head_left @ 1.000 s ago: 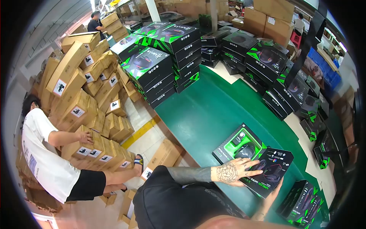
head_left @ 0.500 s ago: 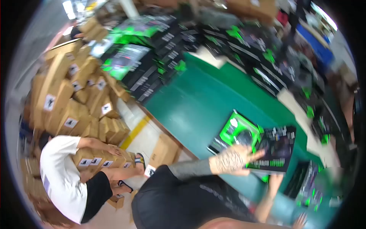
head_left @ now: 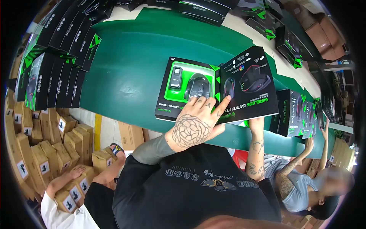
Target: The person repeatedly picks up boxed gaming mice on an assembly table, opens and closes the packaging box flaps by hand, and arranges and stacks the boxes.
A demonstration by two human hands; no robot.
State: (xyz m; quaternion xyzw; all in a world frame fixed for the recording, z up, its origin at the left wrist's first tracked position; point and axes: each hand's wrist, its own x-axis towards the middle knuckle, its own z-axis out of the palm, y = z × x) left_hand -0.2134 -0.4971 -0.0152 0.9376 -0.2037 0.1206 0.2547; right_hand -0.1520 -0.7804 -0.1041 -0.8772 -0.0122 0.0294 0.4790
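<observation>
A gaming mouse box lies on the green table with its printed cover flap swung out to the right. Inside, a black mouse and a small black device sit in a bright green tray. My left hand is open, palm down, over the lower part of the box. Its fingertips rest by the mouse, and the index finger stretches onto the flap. At the flap's lower edge is my right hand, its fingers hidden beneath the flap.
Stacks of black-and-green boxes stand on the table's left end, with more along the back. Boxes stand at right beside a co-worker's hand. Brown cartons pile up at left, where a person in white handles some.
My view has turned and sharpened, so the mouse box sits further left and higher. The co-worker at right shows more fully. My hands remain at the box and its flap.
</observation>
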